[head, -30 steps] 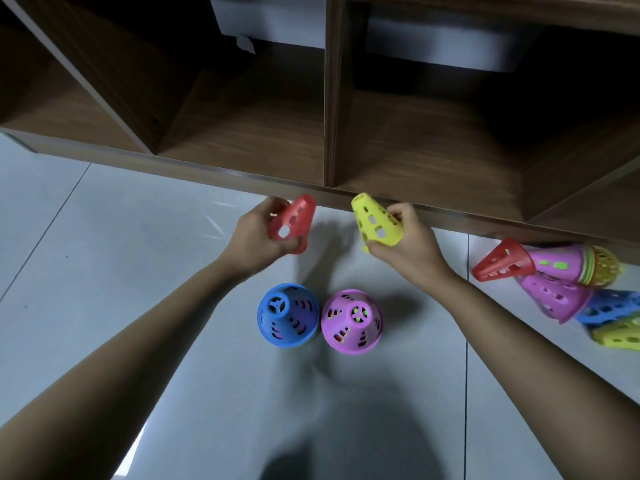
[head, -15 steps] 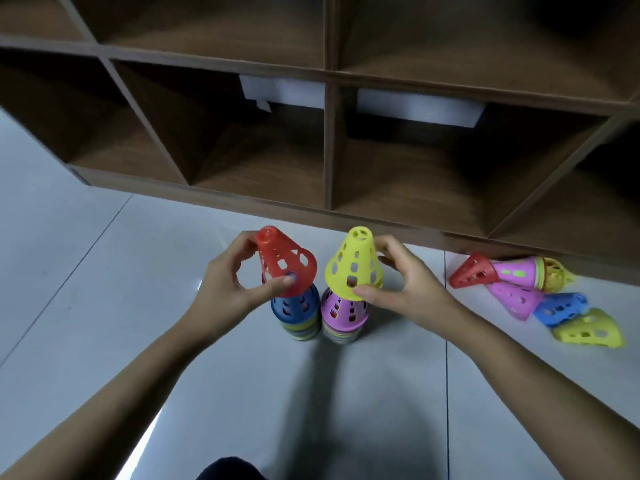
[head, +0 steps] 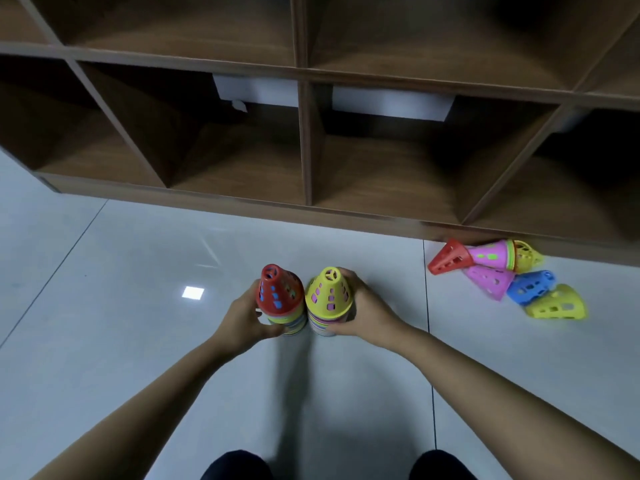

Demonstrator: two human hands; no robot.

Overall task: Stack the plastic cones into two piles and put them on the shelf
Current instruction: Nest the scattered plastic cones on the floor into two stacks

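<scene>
Two piles of perforated plastic cones stand side by side on the floor. A red cone (head: 278,291) tops the left pile, and my left hand (head: 242,318) wraps around that pile's lower rims. A yellow cone (head: 330,291) tops the right pile, with my right hand (head: 365,311) gripping it from the right. The stacked rims below show several colours. The brown wooden shelf (head: 304,206) with open compartments stands just beyond the piles.
Loose cones lie on their sides at the right by the shelf base: a red one (head: 450,258), a pink and yellow nested group (head: 495,255), another pink (head: 490,280), a blue (head: 531,287) and a yellow (head: 557,304). My knees (head: 239,465) show at the bottom edge.
The red and yellow cones went down onto the blue and purple piles. Both hands slid lower to grip the piles. The view tilted up, showing more of the shelf.
</scene>
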